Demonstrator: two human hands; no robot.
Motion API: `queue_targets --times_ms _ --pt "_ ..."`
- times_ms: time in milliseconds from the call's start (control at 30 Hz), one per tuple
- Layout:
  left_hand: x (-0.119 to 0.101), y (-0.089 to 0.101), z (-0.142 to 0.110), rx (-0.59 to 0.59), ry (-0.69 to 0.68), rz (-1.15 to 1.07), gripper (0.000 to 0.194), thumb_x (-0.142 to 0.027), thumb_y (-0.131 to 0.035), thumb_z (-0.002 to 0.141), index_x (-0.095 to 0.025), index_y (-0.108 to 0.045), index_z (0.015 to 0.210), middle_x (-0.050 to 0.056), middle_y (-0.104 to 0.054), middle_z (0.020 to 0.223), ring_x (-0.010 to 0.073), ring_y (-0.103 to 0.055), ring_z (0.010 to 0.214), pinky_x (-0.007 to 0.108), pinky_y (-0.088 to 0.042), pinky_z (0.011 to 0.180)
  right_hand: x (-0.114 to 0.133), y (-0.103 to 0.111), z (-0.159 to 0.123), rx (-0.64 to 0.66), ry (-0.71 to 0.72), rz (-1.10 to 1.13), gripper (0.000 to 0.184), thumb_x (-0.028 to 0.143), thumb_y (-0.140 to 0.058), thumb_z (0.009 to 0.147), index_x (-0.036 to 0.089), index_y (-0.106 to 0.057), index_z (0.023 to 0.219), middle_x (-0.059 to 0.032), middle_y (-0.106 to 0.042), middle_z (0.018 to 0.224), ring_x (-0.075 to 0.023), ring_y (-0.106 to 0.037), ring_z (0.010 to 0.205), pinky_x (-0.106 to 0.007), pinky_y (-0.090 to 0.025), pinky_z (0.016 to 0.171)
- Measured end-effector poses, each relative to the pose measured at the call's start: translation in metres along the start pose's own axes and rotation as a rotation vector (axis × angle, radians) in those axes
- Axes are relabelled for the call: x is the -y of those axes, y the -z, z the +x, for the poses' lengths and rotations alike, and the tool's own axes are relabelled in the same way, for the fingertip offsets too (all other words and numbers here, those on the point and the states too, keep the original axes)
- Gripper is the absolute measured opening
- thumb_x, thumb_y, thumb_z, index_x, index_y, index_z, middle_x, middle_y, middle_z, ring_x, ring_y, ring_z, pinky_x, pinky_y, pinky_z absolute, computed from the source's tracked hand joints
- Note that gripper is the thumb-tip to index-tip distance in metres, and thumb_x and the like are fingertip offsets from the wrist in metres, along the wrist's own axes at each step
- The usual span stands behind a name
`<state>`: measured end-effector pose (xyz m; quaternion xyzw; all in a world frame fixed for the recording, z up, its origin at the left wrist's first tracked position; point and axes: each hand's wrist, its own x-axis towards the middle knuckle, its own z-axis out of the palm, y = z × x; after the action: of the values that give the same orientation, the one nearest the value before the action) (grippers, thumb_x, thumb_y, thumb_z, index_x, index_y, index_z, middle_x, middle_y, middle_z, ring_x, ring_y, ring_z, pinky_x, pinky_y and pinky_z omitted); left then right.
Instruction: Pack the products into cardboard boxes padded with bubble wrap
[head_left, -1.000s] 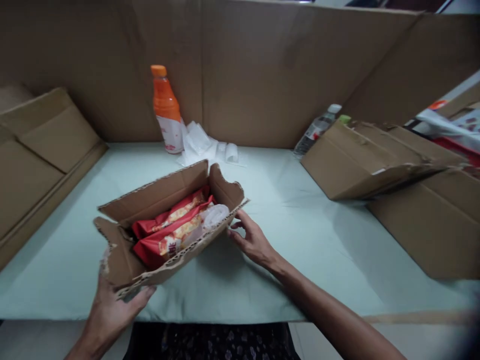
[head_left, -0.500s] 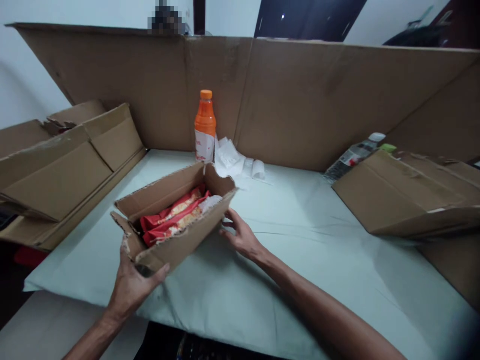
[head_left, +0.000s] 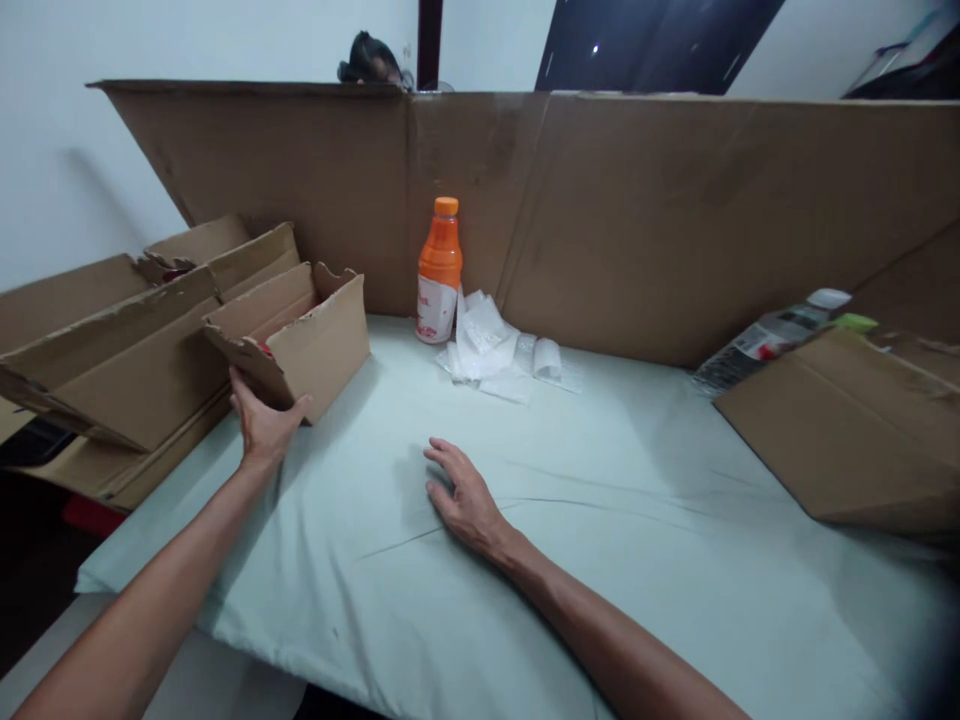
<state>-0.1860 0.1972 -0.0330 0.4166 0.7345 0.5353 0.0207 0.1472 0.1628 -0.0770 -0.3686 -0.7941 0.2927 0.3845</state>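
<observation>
My left hand (head_left: 266, 420) grips the near end of a small open cardboard box (head_left: 326, 345) at the left of the table, its thumb on the side facing me. The box stands beside a larger cardboard box (head_left: 142, 370) at the left edge. Only a little red shows inside the small box; its walls hide most of the contents. My right hand (head_left: 465, 495) rests over the pale green tablecloth (head_left: 600, 560) near the middle, fingers apart and holding nothing.
An orange bottle (head_left: 440, 270) stands at the back, with crumpled white plastic wrappers (head_left: 484, 340) beside it. To the right, a clear plastic bottle (head_left: 772, 340) leans by another cardboard box (head_left: 847, 430). A tall cardboard panel (head_left: 637, 220) closes off the back; a person's head shows above it.
My left hand has carried the small box leftward and away from me, up against the larger box. The right hand has come away from the box. The camera view has shifted slightly left.
</observation>
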Motion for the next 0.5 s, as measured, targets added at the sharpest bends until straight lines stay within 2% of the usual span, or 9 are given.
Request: queue_targets --times_ms 133,333,433,500 --pt "-0.003 -0.029 0.03 -0.036 0.038 0.056 0.126 -0.028 -0.085 0.061 -0.012 -0.009 0.161 0.024 -0.033 0.159 0.0366 -0.029 0.152 0.051 -0.028 0.124 0.005 0.001 -0.001 0.013 0.023 -0.046 0.044 0.015 -0.058 0.089 0.022 -0.061 0.133 -0.0146 -0.057 0.148 -0.0257 -0.053 0.139 -0.05 -0.046 0.117" --pt "-0.002 -0.051 0.059 -0.043 0.105 0.115 0.125 -0.031 -0.084 0.065 -0.008 -0.007 0.161 0.028 -0.033 0.157 0.0395 -0.031 0.15 0.053 -0.028 0.123 0.008 0.003 -0.001 0.035 0.058 -0.059 0.043 0.013 -0.059 0.088 0.022 -0.063 0.13 -0.0146 -0.058 0.146 -0.0263 -0.053 0.138 -0.049 -0.048 0.114" --pt "-0.002 -0.058 0.065 -0.026 0.133 0.139 0.122 -0.034 -0.081 0.07 -0.003 -0.004 0.161 0.032 -0.032 0.157 0.0411 -0.03 0.151 0.054 -0.027 0.123 0.009 0.003 -0.001 0.049 0.069 -0.071 0.043 0.013 -0.059 0.088 0.022 -0.062 0.13 -0.0152 -0.058 0.146 -0.0267 -0.053 0.137 -0.05 -0.048 0.113" --pt "-0.001 -0.061 0.059 0.005 0.134 0.151 0.12 -0.035 -0.078 0.073 0.0 -0.004 0.159 0.034 -0.029 0.158 0.0422 -0.029 0.151 0.053 -0.027 0.123 0.01 0.002 -0.001 0.044 0.072 -0.077 0.042 0.012 -0.058 0.088 0.021 -0.062 0.129 -0.0157 -0.058 0.146 -0.0268 -0.054 0.137 -0.05 -0.048 0.113"
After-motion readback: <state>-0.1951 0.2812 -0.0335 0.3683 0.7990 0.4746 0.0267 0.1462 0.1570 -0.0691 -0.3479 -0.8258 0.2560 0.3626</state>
